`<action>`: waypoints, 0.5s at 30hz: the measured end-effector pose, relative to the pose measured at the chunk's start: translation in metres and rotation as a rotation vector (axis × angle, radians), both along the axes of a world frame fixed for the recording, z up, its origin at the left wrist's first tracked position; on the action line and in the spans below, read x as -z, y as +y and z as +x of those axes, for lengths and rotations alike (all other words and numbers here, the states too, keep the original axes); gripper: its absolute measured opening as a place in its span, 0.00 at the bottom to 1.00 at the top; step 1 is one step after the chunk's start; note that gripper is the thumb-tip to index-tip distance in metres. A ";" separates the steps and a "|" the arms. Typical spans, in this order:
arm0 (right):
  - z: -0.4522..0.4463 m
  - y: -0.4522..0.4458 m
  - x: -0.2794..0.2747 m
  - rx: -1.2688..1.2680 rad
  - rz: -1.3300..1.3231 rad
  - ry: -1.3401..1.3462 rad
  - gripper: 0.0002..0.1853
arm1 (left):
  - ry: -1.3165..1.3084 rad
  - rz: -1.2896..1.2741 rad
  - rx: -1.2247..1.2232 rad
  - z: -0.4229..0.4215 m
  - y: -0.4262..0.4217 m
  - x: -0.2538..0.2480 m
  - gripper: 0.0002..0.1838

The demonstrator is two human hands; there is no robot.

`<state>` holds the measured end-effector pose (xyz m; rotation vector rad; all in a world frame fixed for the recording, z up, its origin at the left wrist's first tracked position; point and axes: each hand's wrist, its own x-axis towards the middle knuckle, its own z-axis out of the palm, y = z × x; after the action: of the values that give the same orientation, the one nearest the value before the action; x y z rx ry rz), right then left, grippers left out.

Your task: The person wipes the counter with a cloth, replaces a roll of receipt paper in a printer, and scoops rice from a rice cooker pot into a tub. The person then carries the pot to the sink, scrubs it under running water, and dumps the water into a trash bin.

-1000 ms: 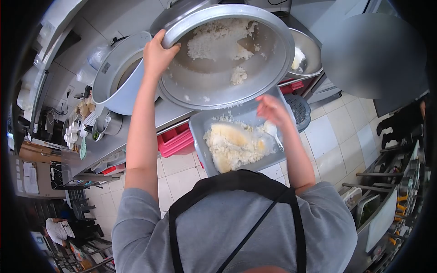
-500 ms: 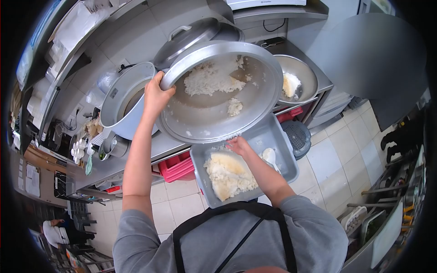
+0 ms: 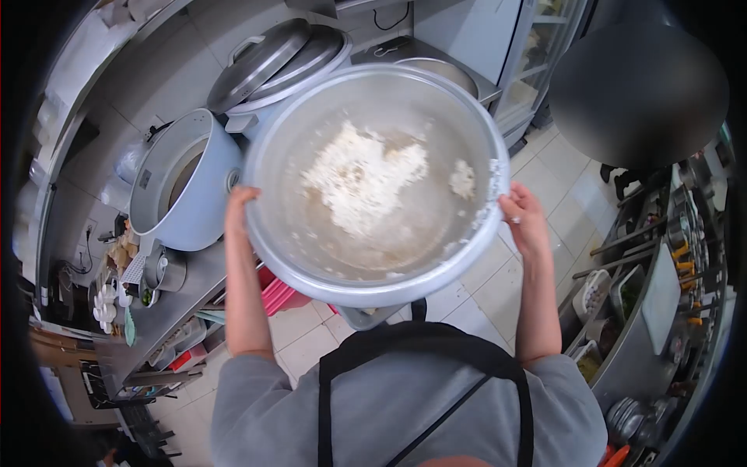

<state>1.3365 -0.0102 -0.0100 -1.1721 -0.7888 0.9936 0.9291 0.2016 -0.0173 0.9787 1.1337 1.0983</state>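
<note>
A wide metal basin (image 3: pixel 366 293) is held up in front of me, its inside facing me. Cooked rice (image 3: pixel 350 175) clings in a large patch to its bottom, with a smaller clump (image 3: pixel 462 180) near the right wall and grains along the rim. My left hand (image 3: pixel 240 210) grips the basin's left rim, fingers partly hidden behind it. On the right rim, my right hand (image 3: pixel 526 220) is closed, with grains stuck to the fingers. Below the basin, only a corner of the grey tub (image 3: pixel 364 317) shows; the rest is hidden.
A deep pot (image 3: pixel 204 214) stands on the steel counter at left, with lids (image 3: pixel 268 66) stacked behind. Another metal bowl (image 3: pixel 447 71) is partly hidden at the back. A pink bin (image 3: pixel 282 296) sits below. A person (image 3: pixel 638 101) stands at right, near a loaded rack (image 3: pixel 622 342).
The basin has swung from a tilt over the grey tub to face me, now covering most of the tub. My right hand has moved from its lower edge to the right rim. The view has turned right.
</note>
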 end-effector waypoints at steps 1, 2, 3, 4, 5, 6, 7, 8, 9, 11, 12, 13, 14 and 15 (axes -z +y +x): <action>0.003 -0.009 -0.011 0.040 -0.004 -0.010 0.18 | -0.048 -0.060 -0.039 0.010 -0.011 0.018 0.14; 0.008 -0.019 -0.017 0.070 -0.003 -0.020 0.19 | -0.065 -0.101 -0.022 0.021 -0.018 0.034 0.12; 0.014 -0.030 -0.018 0.106 -0.014 -0.017 0.20 | -0.084 -0.138 -0.018 0.033 -0.025 0.046 0.11; 0.022 -0.043 -0.016 0.121 -0.024 -0.015 0.22 | -0.073 -0.219 -0.009 0.045 -0.034 0.050 0.11; 0.035 -0.057 -0.007 0.081 -0.002 -0.014 0.22 | -0.072 -0.294 -0.030 0.057 -0.044 0.049 0.12; 0.051 -0.068 0.004 0.052 -0.007 0.013 0.23 | -0.114 -0.377 -0.019 0.073 -0.065 0.022 0.13; 0.062 -0.080 0.012 0.005 -0.021 0.074 0.23 | -0.186 -0.324 0.022 0.079 -0.068 0.031 0.13; 0.082 -0.091 0.031 -0.049 -0.005 0.133 0.23 | -0.167 -0.227 0.066 0.086 -0.075 0.029 0.12; 0.108 -0.098 0.056 -0.085 -0.061 0.234 0.25 | -0.061 -0.134 0.108 0.095 -0.070 0.046 0.15; 0.140 -0.107 0.083 -0.207 -0.188 0.334 0.32 | -0.172 -0.076 -0.065 0.125 -0.072 0.064 0.22; 0.158 -0.108 0.100 -0.279 -0.206 0.311 0.33 | -0.180 -0.113 -0.052 0.131 -0.090 0.035 0.23; 0.179 -0.102 0.112 -0.327 -0.226 0.289 0.34 | -0.253 -0.061 -0.015 0.145 -0.089 0.035 0.23; 0.188 -0.101 0.121 -0.357 -0.223 0.290 0.34 | -0.249 -0.052 -0.043 0.154 -0.098 0.032 0.23; 0.197 -0.103 0.129 -0.319 -0.260 0.265 0.34 | -0.276 -0.026 -0.040 0.164 -0.107 0.028 0.22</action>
<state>1.5330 -0.1131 -0.1386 -1.1220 -0.6578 1.5195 1.0930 0.0949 -0.0451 0.7597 0.9429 1.2071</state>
